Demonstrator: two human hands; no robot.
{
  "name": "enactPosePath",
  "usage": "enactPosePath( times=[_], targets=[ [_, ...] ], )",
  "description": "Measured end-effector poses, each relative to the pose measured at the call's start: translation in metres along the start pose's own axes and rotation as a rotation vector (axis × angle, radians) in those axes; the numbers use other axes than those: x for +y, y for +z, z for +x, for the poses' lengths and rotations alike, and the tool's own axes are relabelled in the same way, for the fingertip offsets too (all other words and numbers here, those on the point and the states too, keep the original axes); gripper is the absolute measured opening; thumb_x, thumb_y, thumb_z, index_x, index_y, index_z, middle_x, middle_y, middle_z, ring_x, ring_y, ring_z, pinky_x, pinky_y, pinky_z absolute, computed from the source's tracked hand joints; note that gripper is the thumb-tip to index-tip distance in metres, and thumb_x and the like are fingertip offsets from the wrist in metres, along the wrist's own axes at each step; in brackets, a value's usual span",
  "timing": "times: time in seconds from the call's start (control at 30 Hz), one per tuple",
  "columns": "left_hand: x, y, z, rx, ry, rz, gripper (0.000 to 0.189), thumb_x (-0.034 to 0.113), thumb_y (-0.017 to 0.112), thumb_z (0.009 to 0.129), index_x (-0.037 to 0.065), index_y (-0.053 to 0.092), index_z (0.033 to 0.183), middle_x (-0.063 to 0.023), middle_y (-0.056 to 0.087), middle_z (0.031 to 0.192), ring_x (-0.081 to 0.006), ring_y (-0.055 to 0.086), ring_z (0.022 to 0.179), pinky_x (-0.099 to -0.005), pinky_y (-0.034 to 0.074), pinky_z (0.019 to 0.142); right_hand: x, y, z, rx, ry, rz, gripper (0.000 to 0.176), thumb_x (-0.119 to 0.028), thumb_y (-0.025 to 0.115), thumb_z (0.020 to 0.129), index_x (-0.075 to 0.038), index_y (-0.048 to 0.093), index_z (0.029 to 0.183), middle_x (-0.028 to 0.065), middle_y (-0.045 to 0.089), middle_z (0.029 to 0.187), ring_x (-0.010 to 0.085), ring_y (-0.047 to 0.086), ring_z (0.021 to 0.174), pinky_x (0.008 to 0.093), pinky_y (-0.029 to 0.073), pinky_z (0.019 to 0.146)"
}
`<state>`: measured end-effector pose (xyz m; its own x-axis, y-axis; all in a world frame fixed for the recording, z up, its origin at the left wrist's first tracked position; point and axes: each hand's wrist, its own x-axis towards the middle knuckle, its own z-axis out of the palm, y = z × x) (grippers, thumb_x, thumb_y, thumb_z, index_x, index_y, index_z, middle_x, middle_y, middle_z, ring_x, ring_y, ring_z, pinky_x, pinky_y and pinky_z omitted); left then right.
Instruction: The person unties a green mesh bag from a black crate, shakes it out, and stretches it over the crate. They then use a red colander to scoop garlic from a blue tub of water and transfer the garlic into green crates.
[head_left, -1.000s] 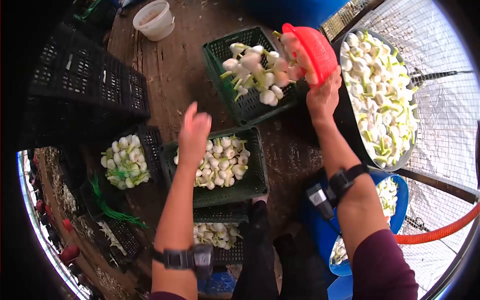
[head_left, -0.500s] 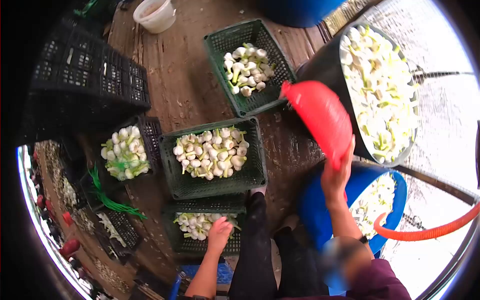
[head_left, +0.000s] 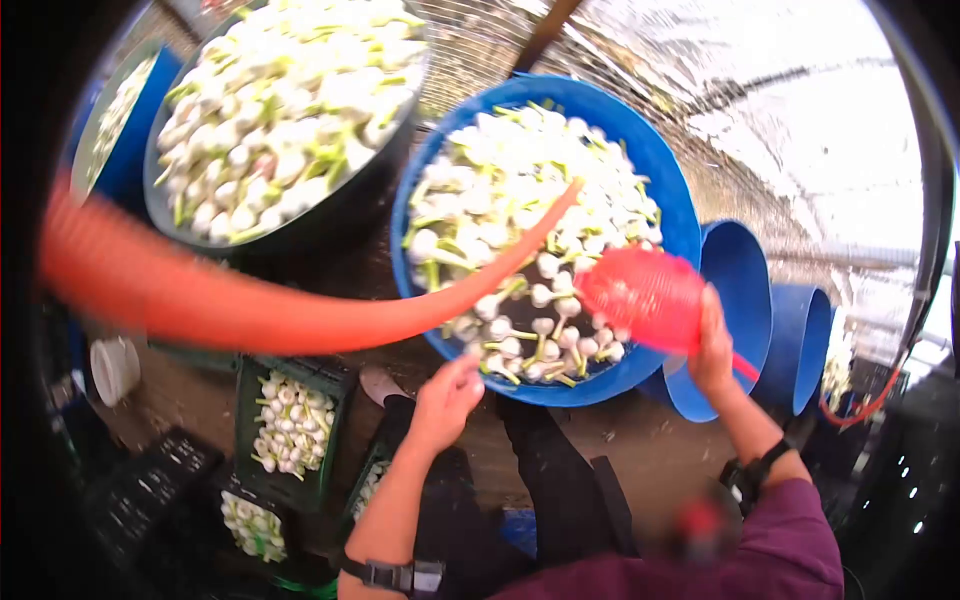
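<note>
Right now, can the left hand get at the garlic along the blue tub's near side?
Likely yes: the left hand looks empty, by the near rim of the blue tub. The orange hose crosses just beyond the nearest garlic.

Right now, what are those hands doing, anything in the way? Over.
Right hand gripping red basket, over bulbs in blue tub. Left hand near rim, apparently empty. Orange hose across tub, possibly in the way.
</note>
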<state>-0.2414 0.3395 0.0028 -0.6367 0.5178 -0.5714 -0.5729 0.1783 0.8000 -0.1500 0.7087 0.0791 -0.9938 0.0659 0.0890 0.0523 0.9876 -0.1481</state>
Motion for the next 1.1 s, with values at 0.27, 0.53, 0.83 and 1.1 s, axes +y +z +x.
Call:
enactPosePath(
  times=[0.27,0.53,0.83,1.1],
  targets=[
    [-0.043,-0.035,0.204,0.665,0.037,1.152,0.088,0.045,0.061,0.068,-0.013,0.022,0.122,-0.0320,0.029,0.123,-0.0417,0.030,0.115,-0.0406,0.025,0.098,0.104,0.129,0.102,0.146,0.424,-0.154,0.062,-0.007,0.053,0.070,-0.005,0.027,0.126,0.0195,0.043,0.117,0.0348,0.051,0.094,0.0393,0.045,0.072],
    [-0.065,-0.014,0.225,0.558,-0.482,0.180,0.071,0.045,0.055,0.077,0.013,0.024,0.132,-0.0106,0.037,0.126,-0.0236,0.032,0.118,-0.0366,0.030,0.095,0.099,0.211,0.081,-0.316,0.424,0.233,0.046,-0.016,0.055,0.068,-0.005,0.046,0.112,0.0217,0.057,0.087,0.0351,0.056,0.081,0.0412,0.044,0.068],
    [-0.086,0.030,0.220,0.478,-0.250,-0.071,0.051,0.033,0.055,0.079,0.005,0.041,0.120,-0.0100,0.042,0.119,-0.0186,0.040,0.108,-0.0325,0.033,0.090,0.026,0.282,0.021,-0.643,0.901,1.001,0.022,-0.013,0.061,0.067,0.003,0.059,0.082,0.0111,0.061,0.074,0.0176,0.057,0.070,0.0325,0.045,0.061],
    [-0.026,0.079,0.193,0.459,0.105,0.513,0.039,0.027,0.053,0.081,-0.001,0.052,0.108,-0.0181,0.043,0.117,-0.0268,0.039,0.111,-0.0332,0.030,0.094,-0.009,0.223,0.011,-0.445,1.166,1.544,0.037,0.001,0.057,0.069,0.005,0.049,0.105,0.0131,0.057,0.097,0.0201,0.058,0.080,0.0303,0.049,0.070]
  ],
)
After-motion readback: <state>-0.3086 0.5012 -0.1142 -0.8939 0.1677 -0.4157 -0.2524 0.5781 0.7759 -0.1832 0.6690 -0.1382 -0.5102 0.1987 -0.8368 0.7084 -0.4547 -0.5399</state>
